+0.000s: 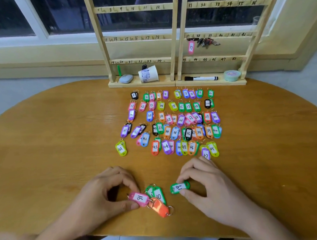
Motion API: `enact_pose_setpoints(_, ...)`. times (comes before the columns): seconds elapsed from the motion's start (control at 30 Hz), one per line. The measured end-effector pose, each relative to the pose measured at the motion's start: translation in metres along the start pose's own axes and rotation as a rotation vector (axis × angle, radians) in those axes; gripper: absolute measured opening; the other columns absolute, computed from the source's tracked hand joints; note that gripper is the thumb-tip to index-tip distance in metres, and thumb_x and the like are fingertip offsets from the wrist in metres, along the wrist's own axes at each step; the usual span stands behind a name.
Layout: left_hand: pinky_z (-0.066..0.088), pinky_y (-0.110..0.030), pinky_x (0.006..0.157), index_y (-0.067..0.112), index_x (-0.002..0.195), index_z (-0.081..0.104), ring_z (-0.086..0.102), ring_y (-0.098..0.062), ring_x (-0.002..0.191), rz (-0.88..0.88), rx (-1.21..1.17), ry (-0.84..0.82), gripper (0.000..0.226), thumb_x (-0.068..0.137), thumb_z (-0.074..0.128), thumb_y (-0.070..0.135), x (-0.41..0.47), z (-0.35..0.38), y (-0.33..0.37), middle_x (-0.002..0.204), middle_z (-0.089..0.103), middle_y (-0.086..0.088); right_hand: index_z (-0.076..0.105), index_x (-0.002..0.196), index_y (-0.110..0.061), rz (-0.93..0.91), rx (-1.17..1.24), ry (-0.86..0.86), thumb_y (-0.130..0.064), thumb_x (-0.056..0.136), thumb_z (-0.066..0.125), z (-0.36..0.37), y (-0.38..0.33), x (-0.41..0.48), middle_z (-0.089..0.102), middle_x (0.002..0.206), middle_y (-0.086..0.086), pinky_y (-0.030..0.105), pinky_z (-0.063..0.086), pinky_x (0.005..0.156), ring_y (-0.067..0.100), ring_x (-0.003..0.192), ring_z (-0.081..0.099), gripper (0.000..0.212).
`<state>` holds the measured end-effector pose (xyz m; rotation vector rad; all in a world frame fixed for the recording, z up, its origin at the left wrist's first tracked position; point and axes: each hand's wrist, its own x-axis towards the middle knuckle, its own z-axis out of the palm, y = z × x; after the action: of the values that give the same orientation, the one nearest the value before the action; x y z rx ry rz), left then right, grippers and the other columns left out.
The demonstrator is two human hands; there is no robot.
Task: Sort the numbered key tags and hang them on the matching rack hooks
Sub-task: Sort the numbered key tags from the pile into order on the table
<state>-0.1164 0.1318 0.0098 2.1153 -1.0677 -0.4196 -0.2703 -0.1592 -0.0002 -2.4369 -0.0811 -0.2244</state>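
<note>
Edgeward, right grip (pixel 205 181) pinches green tag (pixel 180 187), perhaps 19.

left hand (pixel 110 192) pinches a pink tag (pixel 139 198); right hand (pixel 203 183) pinches a green tag (pixel 180 187).

Hanging pink tag (pixel 191 47) — 37.

Plain indoor room: wooden table (pixel 63 143), window (pixel 56 15), numbered key rack (pixel 148 8).
</note>
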Motion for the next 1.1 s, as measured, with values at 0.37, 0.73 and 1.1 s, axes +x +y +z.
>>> enact_pose_setpoints(0.37,0.044,-0.019,0.07,0.029,0.101,0.08,0.06,-0.003,0.075,-0.164,-0.156,0.033,0.032,0.073,0.096,0.035,0.006,-0.004,0.012,0.086,0.071,0.005,0.068,0.09,-0.033,0.205,0.094,-0.152,-0.017,0.088,0.082,-0.023,-0.007,0.008,0.063,0.095,-0.02,0.025,0.051,0.077,0.017,0.089,0.061,0.021)
enact_pose_setpoints(0.73,0.049,-0.028,0.073,0.021,0.093,0.079,0.064,-0.014,0.076,-0.197,-0.429,0.187,0.023,0.075,0.094,0.021,0.063,-0.014,0.027,0.085,0.077,-0.006,0.075,0.09,-0.014,0.295,0.518,0.14,-0.008,0.092,0.08,-0.058,0.019,0.056,0.078,0.08,0.011,0.026,0.057,0.063,0.014,0.069,0.073,0.008)
enact_pose_setpoints(1.1,0.06,-0.058,0.101,0.005,0.089,0.071,0.071,-0.05,0.105,-0.236,-0.633,0.42,0.029,0.076,0.095,0.015,0.177,-0.011,0.035,0.1,0.073,-0.031,0.081,0.094,-0.025,0.431,0.443,0.552,-0.024,0.096,0.079,-0.1,0.097,0.134,0.076,0.081,-0.012,0.017,0.048,0.066,-0.001,0.071,0.065,0.004)
